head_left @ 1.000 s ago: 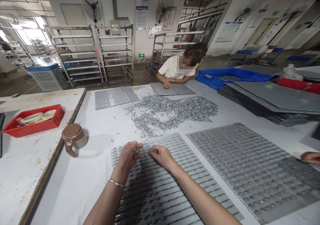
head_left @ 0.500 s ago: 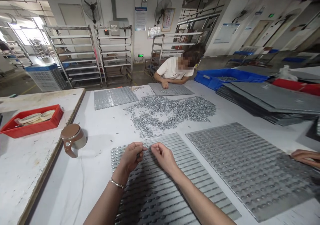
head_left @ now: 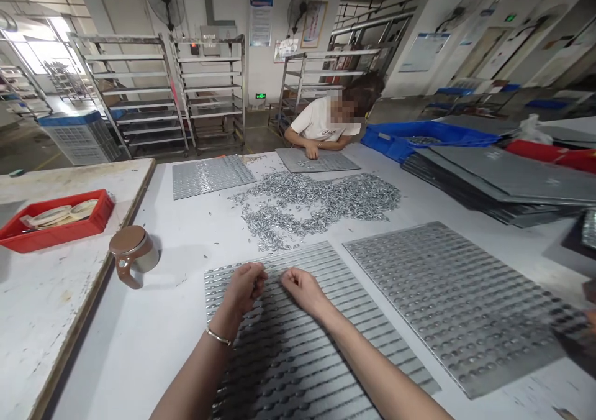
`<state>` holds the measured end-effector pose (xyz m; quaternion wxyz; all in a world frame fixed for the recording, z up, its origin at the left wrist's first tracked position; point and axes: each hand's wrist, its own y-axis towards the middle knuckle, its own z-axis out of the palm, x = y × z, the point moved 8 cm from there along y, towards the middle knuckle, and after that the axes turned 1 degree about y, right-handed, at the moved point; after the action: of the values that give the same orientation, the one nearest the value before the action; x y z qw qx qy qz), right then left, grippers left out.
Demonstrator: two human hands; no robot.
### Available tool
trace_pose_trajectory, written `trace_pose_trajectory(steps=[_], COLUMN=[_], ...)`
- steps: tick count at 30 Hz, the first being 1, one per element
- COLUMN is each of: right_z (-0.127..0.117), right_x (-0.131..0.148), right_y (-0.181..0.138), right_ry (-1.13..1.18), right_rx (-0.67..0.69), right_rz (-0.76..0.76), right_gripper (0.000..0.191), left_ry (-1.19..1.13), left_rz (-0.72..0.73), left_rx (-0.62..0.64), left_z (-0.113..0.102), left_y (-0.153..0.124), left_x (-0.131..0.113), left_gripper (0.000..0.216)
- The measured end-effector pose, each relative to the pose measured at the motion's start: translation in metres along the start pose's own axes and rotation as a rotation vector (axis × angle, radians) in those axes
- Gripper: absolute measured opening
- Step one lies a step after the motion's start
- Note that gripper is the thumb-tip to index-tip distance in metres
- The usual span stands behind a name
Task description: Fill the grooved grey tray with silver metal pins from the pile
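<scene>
Over the upper part of a grey ribbed tray [head_left: 344,296] are both my hands. My left hand [head_left: 246,288], with a bangle at its wrist, is closed, fingers curled in; what it holds is hidden. Just to its right, my right hand [head_left: 303,289] is closed in a pinch, and anything between its fingertips is too small to make out. Small shiny oval metal pieces sit in rows along the tray's left side, while the grooves on the right show none. Beyond the tray spreads a loose heap of the same metal pieces [head_left: 321,199].
To the right lies another tray [head_left: 447,296] filled with rows of pieces. A brown-lidded mug [head_left: 135,255] and a red bin [head_left: 60,227] stand left. Opposite, a person [head_left: 326,122] leans over a tray. A blue crate [head_left: 395,137] and stacked grey sheets [head_left: 493,178] sit back right.
My hands stay over nearly the same spot, the left with its fingers curled in more. The other person's hand at the right edge has drawn back from the right tray. The view has shifted slightly.
</scene>
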<state>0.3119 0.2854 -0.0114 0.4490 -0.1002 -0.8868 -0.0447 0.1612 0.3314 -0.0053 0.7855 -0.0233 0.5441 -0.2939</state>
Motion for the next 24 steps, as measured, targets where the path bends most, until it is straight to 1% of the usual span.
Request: trace_pose_trajectory(steps=[2,5,10,14,16,18,19,20,22,24], right_z=[0.005,0.011,0.015,0.007,-0.004,-0.017,-0.022,-0.023,-0.018,-0.013], right_x=[-0.006,-0.006,-0.005,-0.002,0.008,0.027,0.040,0.053,0.075,0.084], right_y=[0.002,0.002,0.002,0.000,-0.004,-0.011,-0.015,-0.020,-0.029,-0.034], right_ry=[-0.093,-0.177,-0.263,-0.249,-0.151,-0.044,-0.019,-0.025,-0.091,-0.187], right_rx=[0.014,0.019,0.004,-0.030,-0.081,-0.131,-0.127,-0.091,0.036,0.126], right_rz=[0.011,0.016,0.025,0.028,-0.006,-0.103,-0.177,-0.260,-0.388,-0.409], right_gripper=[0.022,0.019,0.016,0.006,0.005,0.017,0.021,0.022,0.021,0.021], left_ry=[-0.031,-0.063,-0.067,-0.044,-0.015,0.044,0.080,0.116,0.172,0.201], left_rz=[0.019,0.016,0.004,0.014,0.005,-0.019,-0.032,-0.047,-0.075,-0.099], left_rx=[-0.030,-0.051,-0.039,-0.017,0.001,0.045,0.075,0.106,0.155,0.175], left_z=[-0.007,-0.013,-0.010,-0.004,0.001,0.009,0.014,0.019,0.029,0.035], left_y=[0.003,0.004,0.004,0.002,-0.001,-0.006,-0.008,-0.011,-0.018,-0.023], left_x=[-0.006,-0.008,-0.005,-0.006,-0.005,-0.003,0.000,0.002,0.008,0.012], left_gripper=[0.035,0.034,0.033,0.035,0.037,0.042,0.046,0.049,0.054,0.056])
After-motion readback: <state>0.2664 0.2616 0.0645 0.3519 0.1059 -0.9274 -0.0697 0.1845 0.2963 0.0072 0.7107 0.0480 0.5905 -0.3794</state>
